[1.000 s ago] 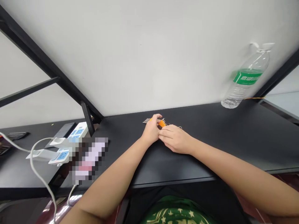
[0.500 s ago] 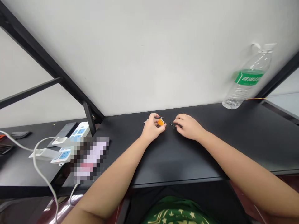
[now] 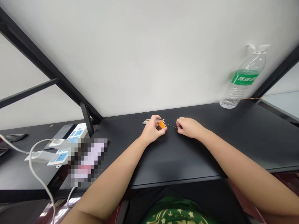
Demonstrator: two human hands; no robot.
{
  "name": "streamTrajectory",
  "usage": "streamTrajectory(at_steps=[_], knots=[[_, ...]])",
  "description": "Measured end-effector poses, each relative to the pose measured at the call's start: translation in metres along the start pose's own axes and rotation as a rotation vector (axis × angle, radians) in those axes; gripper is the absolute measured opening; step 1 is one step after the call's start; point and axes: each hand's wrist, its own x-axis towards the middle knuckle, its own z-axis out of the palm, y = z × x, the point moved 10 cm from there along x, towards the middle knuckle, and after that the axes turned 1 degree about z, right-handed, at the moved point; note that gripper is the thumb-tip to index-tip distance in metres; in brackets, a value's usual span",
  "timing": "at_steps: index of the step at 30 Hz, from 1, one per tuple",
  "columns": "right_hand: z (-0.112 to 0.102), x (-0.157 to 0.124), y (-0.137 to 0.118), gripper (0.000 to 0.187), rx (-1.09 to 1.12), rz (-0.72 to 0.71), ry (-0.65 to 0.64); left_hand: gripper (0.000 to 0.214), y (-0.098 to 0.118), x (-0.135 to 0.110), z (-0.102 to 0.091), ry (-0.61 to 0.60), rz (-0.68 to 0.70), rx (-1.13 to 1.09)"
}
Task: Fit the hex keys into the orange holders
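My left hand (image 3: pixel 151 131) is closed around the orange holder (image 3: pixel 162 124) of a hex key set, thumb on the near side and fingers on the far side. Several silver hex keys (image 3: pixel 146 121) stick out of it on both sides, partly hidden by the fingers. One loose L-shaped hex key (image 3: pixel 171 126) lies on the black table (image 3: pixel 177 158) between my hands. Just right of that key, my right hand (image 3: pixel 188 127) rests with its fingers curled together; nothing shows in them.
A clear bottle with a green label (image 3: pixel 244 77) stands at the back right against the white wall (image 3: pixel 149 56). To the left are a power strip (image 3: pixel 62 156) with plugged-in chargers, white cables (image 3: pixel 39 177) and a blurred-out phone (image 3: pixel 90 161). A black metal frame (image 3: pixel 67 90) rises at the left.
My right hand's fingers have drawn together and moved off the loose hex key, which now shows more fully. My left hand keeps its hold on the hex key set. The view has shifted slightly.
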Motion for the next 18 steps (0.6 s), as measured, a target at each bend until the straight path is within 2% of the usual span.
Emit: streamTrajectory(at_steps=[5,11,18], knots=[[-0.013,-0.002,-0.027,0.011,0.314,-0.146,0.077,0.048,0.006,-0.001,0.001,-0.001,0.083,0.042],[-0.018,-0.005,-0.045,0.014,0.331,-0.249,0.163,0.047,0.009,-0.002,0.001,-0.005,0.117,0.066],[-0.022,-0.006,-0.041,0.019,0.335,-0.265,0.197,0.047,0.013,-0.003,0.001,-0.008,0.121,0.083]])
